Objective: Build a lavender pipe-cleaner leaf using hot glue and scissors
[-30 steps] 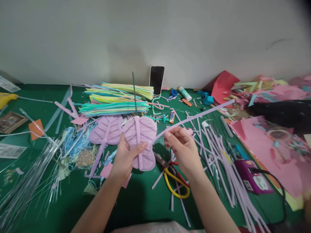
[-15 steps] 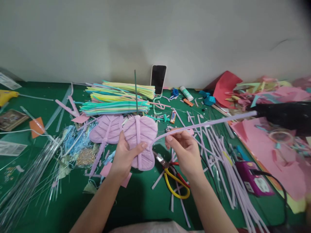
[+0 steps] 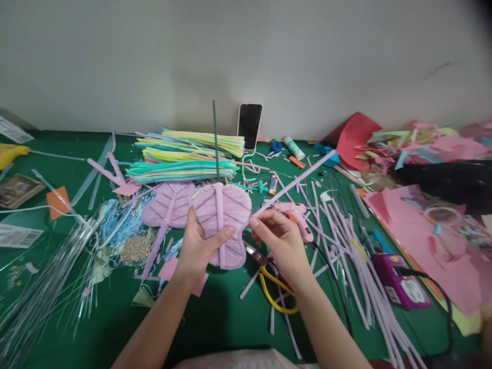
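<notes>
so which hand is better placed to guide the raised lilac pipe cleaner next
Probably the right hand: its fingertips touch that pipe cleaner, beside the lilac wing-shaped piece, which the left hand grips.

In left hand [image 3: 198,248], over table [image 3: 215,318]: winged piece [image 3: 235,210]. At its right edge: right hand [image 3: 280,238], strip [image 3: 298,179] angled back right. Left, partly behind: second winged piece [image 3: 169,205]. Behind both: pipe-cleaner bundles [image 3: 184,170], then phone [image 3: 249,123] before wall [image 3: 246,51]. Partly under right hand: scissors [image 3: 262,256]. Behind hand: glue gun [image 3: 306,228]. Farther right: loose pipe cleaners [image 3: 374,287], then paper sheets [image 3: 459,279].
</notes>
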Demonstrator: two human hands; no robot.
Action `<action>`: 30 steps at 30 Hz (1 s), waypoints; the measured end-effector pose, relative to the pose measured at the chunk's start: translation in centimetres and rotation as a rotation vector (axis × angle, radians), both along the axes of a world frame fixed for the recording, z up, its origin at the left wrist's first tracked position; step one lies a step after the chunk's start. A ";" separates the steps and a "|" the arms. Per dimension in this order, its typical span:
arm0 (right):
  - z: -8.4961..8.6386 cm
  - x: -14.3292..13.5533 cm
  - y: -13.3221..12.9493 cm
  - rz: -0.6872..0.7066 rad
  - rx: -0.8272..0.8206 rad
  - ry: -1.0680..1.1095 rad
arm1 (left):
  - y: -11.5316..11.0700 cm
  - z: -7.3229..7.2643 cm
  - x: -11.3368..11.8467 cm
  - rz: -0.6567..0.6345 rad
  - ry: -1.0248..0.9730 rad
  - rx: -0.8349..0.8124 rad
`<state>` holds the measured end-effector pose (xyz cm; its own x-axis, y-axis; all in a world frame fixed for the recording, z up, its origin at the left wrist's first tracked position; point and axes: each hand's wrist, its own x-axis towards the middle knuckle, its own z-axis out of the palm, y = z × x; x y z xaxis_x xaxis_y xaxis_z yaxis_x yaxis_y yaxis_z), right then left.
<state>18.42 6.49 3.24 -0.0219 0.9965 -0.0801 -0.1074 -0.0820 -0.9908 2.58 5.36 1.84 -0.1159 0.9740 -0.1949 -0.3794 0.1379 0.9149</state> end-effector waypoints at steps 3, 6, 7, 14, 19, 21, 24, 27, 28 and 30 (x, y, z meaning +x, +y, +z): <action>0.2 -0.1 -0.1 -0.012 0.031 -0.015 | 0.0 0.0 0.0 0.002 0.006 0.002; 0.3 -0.1 -0.2 -0.019 0.052 -0.050 | 0.0 -0.1 0.1 0.019 0.045 -0.014; 0.3 -0.1 -0.2 -0.026 0.057 -0.065 | 0.0 -0.2 0.1 0.027 0.058 -0.021; 0.3 -0.2 -0.3 -0.069 0.061 -0.177 | -0.2 -0.4 0.0 0.030 0.125 -0.021; 0.7 -0.3 -0.3 -0.072 -0.029 -0.110 | -0.2 -0.3 0.0 0.048 0.183 -0.032; 0.8 -0.3 -0.2 -0.060 -0.073 -0.050 | -0.2 -0.3 -0.1 0.039 0.194 -0.033; 0.9 -0.4 -0.3 -0.071 -0.098 -0.008 | -0.2 -0.2 -0.1 0.023 0.236 -0.028; 0.8 -0.5 -0.4 -0.115 -0.079 -0.024 | -0.2 -0.1 -0.1 0.002 0.295 0.013; 0.7 -0.5 -0.4 -0.128 -0.066 -0.037 | -0.1 0.0 0.0 -0.006 0.308 0.033; 0.7 -0.5 -0.5 -0.139 -0.033 -0.076 | -0.1 0.1 0.0 -0.018 0.323 0.059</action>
<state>17.90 5.99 3.91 0.1236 0.9863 -0.1093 -0.0447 -0.1045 -0.9935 2.58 5.24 1.92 -0.1448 0.9849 -0.0944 -0.0667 0.0855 0.9941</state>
